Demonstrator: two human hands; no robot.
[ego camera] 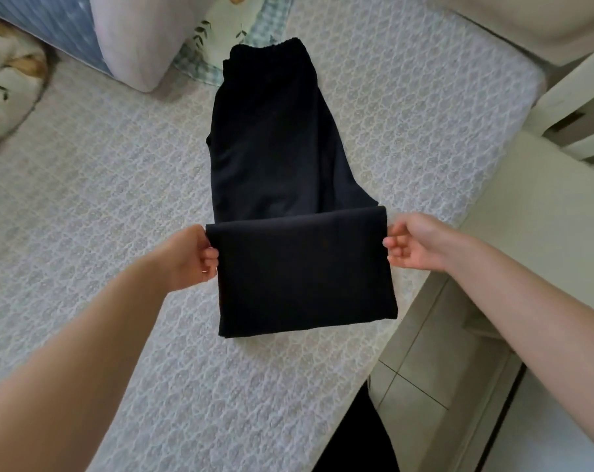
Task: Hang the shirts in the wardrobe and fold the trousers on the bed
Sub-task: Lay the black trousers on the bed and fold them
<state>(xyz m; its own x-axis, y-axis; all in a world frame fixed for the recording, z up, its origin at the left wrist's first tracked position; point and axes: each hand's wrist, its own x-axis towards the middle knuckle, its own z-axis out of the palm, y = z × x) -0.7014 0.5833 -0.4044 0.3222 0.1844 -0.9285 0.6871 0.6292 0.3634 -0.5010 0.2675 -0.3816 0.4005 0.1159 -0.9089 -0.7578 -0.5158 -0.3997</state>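
A pair of black trousers (288, 148) lay lengthwise on the bed (101, 182), on its white quilted cover, with the elasticated waistband (278, 46) at the far end and the legs doubled back over themselves at the near end, seen from the head camera. The folded part formed a neat dark rectangle resting on the cover, close to the right-hand side of the mattress. The person's left hand (186, 257) pinched the left corner of the upper folded edge, its fingers curled against the cloth. The right hand (414, 243) was at the opposite corner, thumb and curled fingers closed on the cloth's edge there, and both bare forearms reached in from the bottom of the frame. The edge between the two hands ran straight and level across the garment. Beyond the waistband sat a cushion with a green checked border (220, 28), touching or just behind the trousers; a pale pillow (132, 39) lay to its left, and a leaf-printed pillow (9, 83) rested at the far left of the bed. Pale tiled floor (435, 362) showed beside the bed on the right, next to light-coloured furniture (544, 206)
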